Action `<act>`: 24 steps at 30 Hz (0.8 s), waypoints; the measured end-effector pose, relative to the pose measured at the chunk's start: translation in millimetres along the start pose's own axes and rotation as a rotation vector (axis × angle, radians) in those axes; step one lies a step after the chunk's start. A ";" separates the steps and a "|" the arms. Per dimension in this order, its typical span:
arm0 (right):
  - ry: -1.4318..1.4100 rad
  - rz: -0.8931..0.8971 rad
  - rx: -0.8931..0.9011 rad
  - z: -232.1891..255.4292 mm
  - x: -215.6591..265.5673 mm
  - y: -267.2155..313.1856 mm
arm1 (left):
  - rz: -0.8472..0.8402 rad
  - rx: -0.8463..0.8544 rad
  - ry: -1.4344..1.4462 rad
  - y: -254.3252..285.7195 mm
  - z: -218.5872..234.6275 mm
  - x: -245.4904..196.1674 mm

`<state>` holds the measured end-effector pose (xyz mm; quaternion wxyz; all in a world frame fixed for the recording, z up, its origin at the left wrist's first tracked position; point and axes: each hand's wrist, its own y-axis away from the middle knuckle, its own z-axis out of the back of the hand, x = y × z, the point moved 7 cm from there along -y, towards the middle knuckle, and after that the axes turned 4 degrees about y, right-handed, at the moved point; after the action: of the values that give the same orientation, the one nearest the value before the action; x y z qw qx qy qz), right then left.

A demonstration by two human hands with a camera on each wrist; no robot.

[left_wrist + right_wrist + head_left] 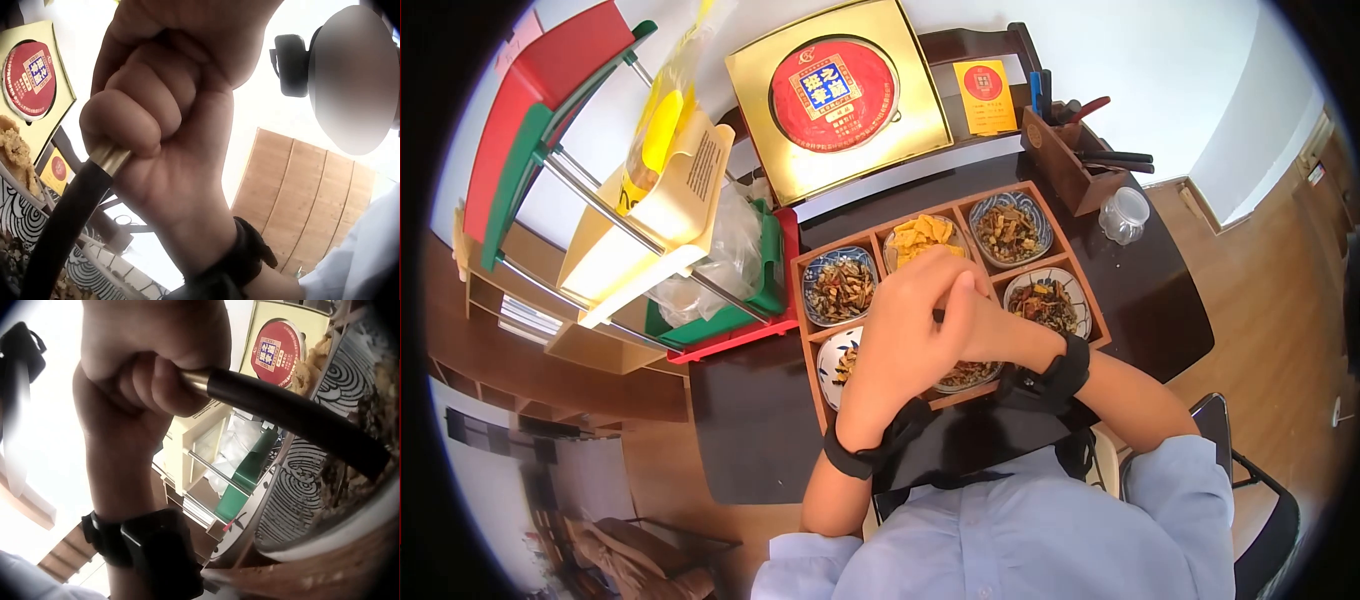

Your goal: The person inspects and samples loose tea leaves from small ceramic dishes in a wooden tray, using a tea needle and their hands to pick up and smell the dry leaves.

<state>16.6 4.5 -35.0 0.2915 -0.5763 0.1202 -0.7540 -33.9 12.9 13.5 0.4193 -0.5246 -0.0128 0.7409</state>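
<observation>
Both hands are clasped together in the head view, above the middle of a wooden tray. My left hand and right hand press against each other. Between the curled fingers they grip a dark, slightly curved rod with a brass collar, seen clearly only in the wrist views. In the right wrist view the rod's dark end reaches down over a wave-patterned bowl of dried, chopped bits. The rod's upper part is hidden inside the hands. Yellow chips fill a bowl just beyond the hands.
Other patterned bowls of dried bits stand in the tray's compartments. Behind lies a gold box. A red, green and cream rack stands at left; a wooden holder with pens and a clear jar are at right.
</observation>
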 end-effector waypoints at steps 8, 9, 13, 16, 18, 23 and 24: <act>-0.069 -0.031 0.019 -2.0 -6.5 -7.2 | 0.002 0.000 0.012 -1.8 3.2 8.3; -0.083 -0.022 0.021 -2.7 -7.6 -7.3 | 0.004 0.003 0.006 -1.9 3.2 8.4; -0.061 -0.032 0.005 -0.4 -6.9 -7.2 | 0.006 -0.025 0.036 -3.3 3.3 8.8; -0.079 -0.055 0.017 0.5 -8.1 -7.1 | 0.010 0.003 -0.005 -5.0 1.5 7.1; -0.133 -0.053 0.001 0.8 -7.9 -5.9 | 0.010 -0.003 -0.027 -5.3 0.7 5.7; -0.103 -0.023 0.015 1.0 -8.0 -0.4 | -0.005 -0.008 -0.021 -3.6 -2.3 -0.3; -0.096 0.012 0.009 0.9 -5.7 0.8 | 0.004 -0.006 -0.035 -2.9 -2.7 -0.7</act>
<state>18.6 7.3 -39.7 0.3041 -0.6096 0.1060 -0.7244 -29.9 13.2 14.1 0.4157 -0.5130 -0.0212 0.7507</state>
